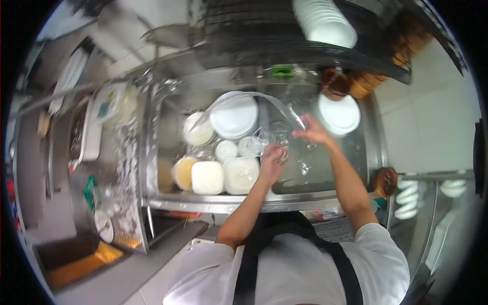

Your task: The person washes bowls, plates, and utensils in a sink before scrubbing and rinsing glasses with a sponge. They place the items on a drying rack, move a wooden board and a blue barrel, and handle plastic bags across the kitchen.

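One clear tube (282, 105) arching over the sink (244, 204) seems pinched in the right hand (314, 132), while what the left hand (274, 156) beside the tubs (207, 178) holds cannot be told, and a wet, loose grip could let the tube drop onto the plates (235, 120).

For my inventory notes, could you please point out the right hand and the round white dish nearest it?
Right hand (315, 132), head view: middle of the hand.
Round white dish (339, 112), head view: middle of its upper surface.

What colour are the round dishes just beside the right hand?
The round dishes are white, seen in the head view.
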